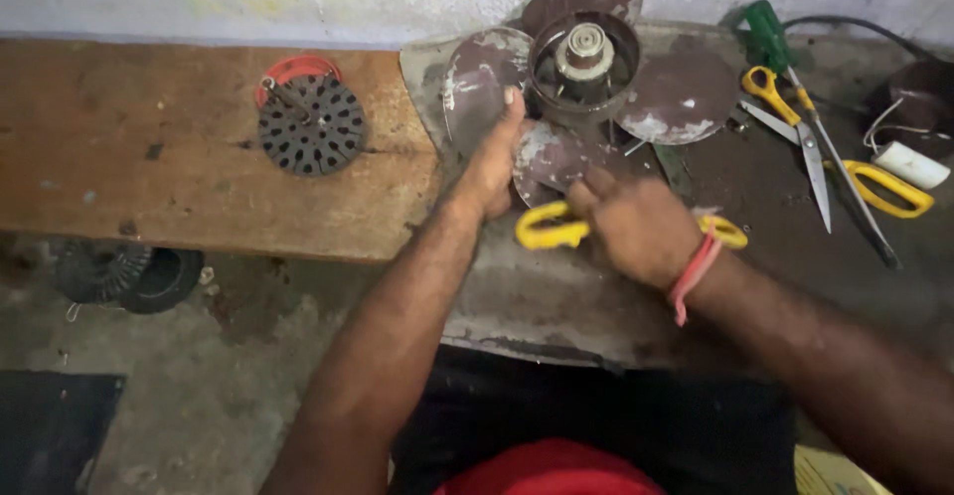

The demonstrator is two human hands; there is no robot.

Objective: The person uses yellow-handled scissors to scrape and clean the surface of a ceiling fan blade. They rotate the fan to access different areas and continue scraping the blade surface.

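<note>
- Fan rotor (581,78), dusty brown, lies on the grey tabletop (556,296) near its far edge, hub up, its spindle pointing up toward the camera; four blades spread flat around the hub, one toward the wall, one toward each side, one toward the person.
- Left hand (492,162) rests on the rotor between the left blade and the near blade, thumb raised against the hub's side, fingers pressed flat on the metal rather than closed around it.
- Right hand (636,227) lies just below the near blade, its fingers curled shut around a yellow-handled tool (552,227); the tool's long axis runs left to right, parallel to the near edge of the tabletop, one yellow loop showing left of the knuckles and another by the wrist. I cannot tell its working end.
- A pink band (693,274) circles the right wrist.
- Yellow-handled scissors (810,157) lie open toward the right edge, beside a green-handled screwdriver (795,68).
- On the wooden board (149,147) at the left sits a perforated round motor cover (311,122), well apart from both hands.
</note>
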